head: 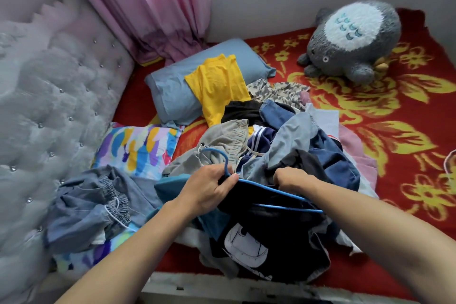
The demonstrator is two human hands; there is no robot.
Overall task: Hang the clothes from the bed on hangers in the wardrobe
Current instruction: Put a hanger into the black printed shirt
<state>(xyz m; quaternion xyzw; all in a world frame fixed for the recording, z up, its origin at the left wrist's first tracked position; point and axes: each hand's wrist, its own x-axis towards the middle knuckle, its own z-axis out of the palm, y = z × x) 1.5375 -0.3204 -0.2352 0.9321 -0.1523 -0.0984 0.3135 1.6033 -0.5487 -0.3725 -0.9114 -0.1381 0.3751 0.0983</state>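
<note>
Blue wire shows between the two hands: a hanger [271,189], held low over the bed [394,131] at its near edge. The left hand [209,190] is clenched round the hanger's neck, just under the hook, and seems to be steadying the frame. The right hand [293,180] has its fingers curled into the dark cloth of a tee [271,249] at the hanger's far arm, probably to draw the shoulder over the wire. The rest of the tee droops below both hands, its white print facing up. The print looks like a drawing, and I can read no letters, brand or label on it. Just beyond the hands lies the pile [283,136] of unhung clothes. Further off, past the left hand, a yellow shirt [217,81] lies across a pillow [170,91]. A grey plush [350,39] sits well beyond the right hand. No wardrobe is in sight.
</note>
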